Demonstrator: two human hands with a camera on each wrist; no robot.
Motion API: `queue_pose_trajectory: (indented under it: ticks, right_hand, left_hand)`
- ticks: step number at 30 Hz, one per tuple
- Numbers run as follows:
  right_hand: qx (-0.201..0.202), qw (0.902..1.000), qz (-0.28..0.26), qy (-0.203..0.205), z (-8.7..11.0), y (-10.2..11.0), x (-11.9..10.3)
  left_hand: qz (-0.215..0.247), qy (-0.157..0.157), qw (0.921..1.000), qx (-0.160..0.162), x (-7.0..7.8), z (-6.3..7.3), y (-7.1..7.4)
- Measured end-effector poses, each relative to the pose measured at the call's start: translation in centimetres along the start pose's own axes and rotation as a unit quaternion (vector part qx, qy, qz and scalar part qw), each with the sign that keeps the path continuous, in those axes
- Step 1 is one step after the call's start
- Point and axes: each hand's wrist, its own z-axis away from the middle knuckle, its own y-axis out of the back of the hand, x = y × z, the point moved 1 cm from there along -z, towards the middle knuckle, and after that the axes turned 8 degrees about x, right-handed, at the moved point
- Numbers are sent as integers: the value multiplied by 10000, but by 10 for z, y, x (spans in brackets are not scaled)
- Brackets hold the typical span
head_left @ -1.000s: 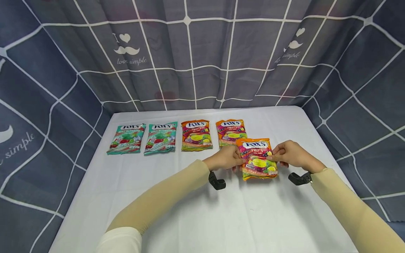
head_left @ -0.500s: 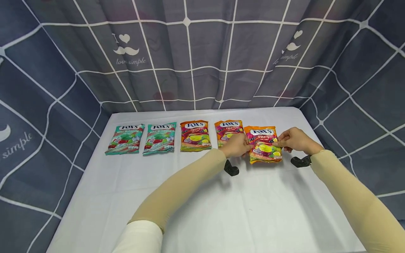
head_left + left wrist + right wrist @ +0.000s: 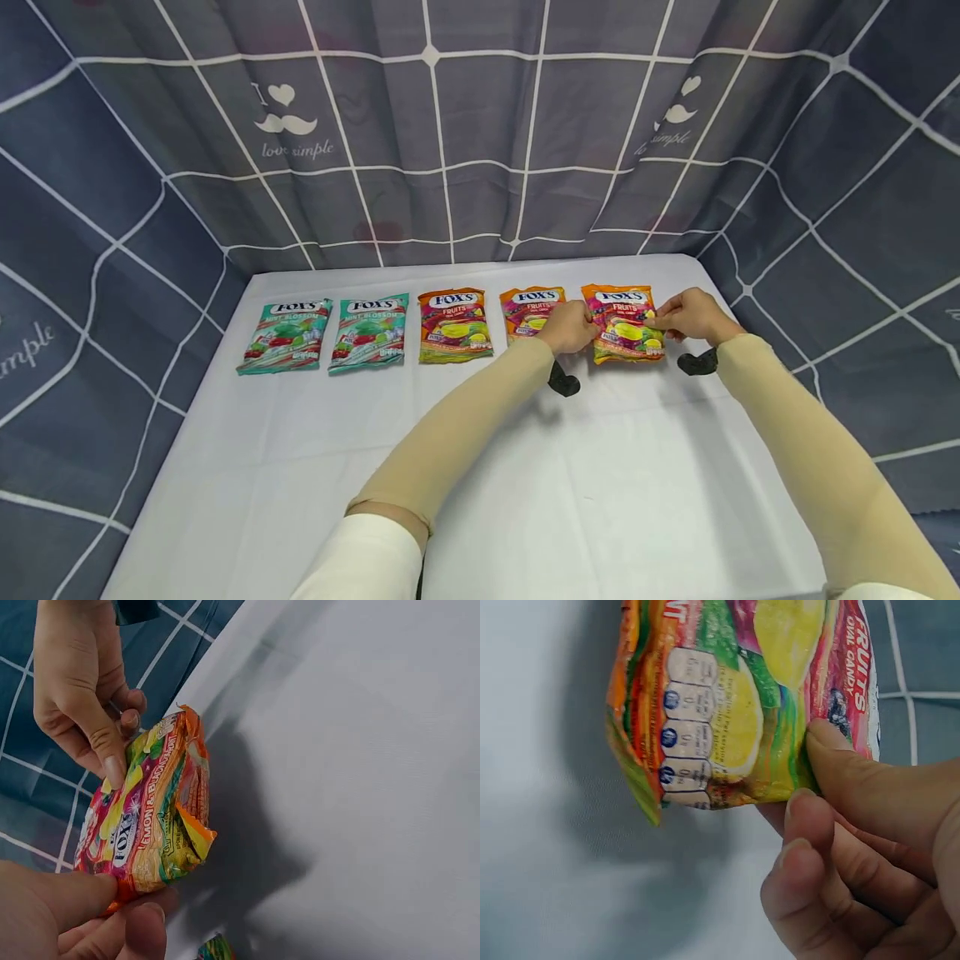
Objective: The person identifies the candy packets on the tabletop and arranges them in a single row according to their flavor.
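Observation:
Both hands hold an orange and purple bag of fruit candy [image 3: 624, 325] at the right end of a row of bags. The left hand [image 3: 570, 327] pinches its left edge, thumb on the front. From the other side the right hand [image 3: 692, 315] pinches the right edge, as the right wrist view shows with its thumb [image 3: 877, 780] on the print. In the left wrist view the bag [image 3: 150, 802] hangs over the cloth and casts a shadow. A second fruit candy bag [image 3: 525, 312] lies just left, partly hidden behind the left hand.
Another fruit candy bag [image 3: 453, 327] and two green mint candy bags, one inner [image 3: 369, 332] and one outer [image 3: 285, 337], continue the row leftward on the white-covered table [image 3: 495, 467]. Dark checked curtains [image 3: 480, 125] enclose the back and sides.
Both hands have carried the fruit candy bag away from the body and slightly right, from in front of the row to its right end. The other bags stay in place.

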Motion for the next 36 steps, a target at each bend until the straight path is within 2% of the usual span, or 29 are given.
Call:
queue_pose_trajectory:
  ticks: [12,16,21,23,25,28,30,31,32,35,36]
  right_hand:
    - [386,9989,135,-207,-20,-10,6]
    - [478,9984,98,-269,-24,-13,9]
    - [516,9978,-52,-416,-25,-16,11]
    - [572,9972,-104,-476,-26,-17,12]
    - [615,9970,-115,-466,-27,-18,13]
    - [658,9968,-112,-441,-29,-20,13]
    - [697,9967,-86,-403,-29,-21,14]
    - [731,9965,-82,-395,-29,-21,14]
    - [763,9963,-76,-385,-29,-21,14]
    - [852,9957,-46,-355,-27,-23,15]
    - [876,9955,-40,-346,-26,-23,15]
  left_hand:
    - [-143,212,9996,91,-4,-6,-9]
    - [-262,215,9994,36,-13,-20,-20]
    - [-455,401,9980,-147,-35,-52,-47]
    - [-522,434,9976,-142,-39,-60,-54]
    - [-469,452,9978,-134,-37,-59,-53]
    - [-366,489,9981,-86,-21,-40,-36]
    - [-290,556,9980,-119,-20,-39,-36]
    - [-358,613,9975,-69,-16,-35,-33]
    - [-330,639,9974,-102,-17,-37,-34]
    - [-372,700,9968,-120,-29,-55,-50]
    - [-377,719,9966,-104,-28,-54,-50]
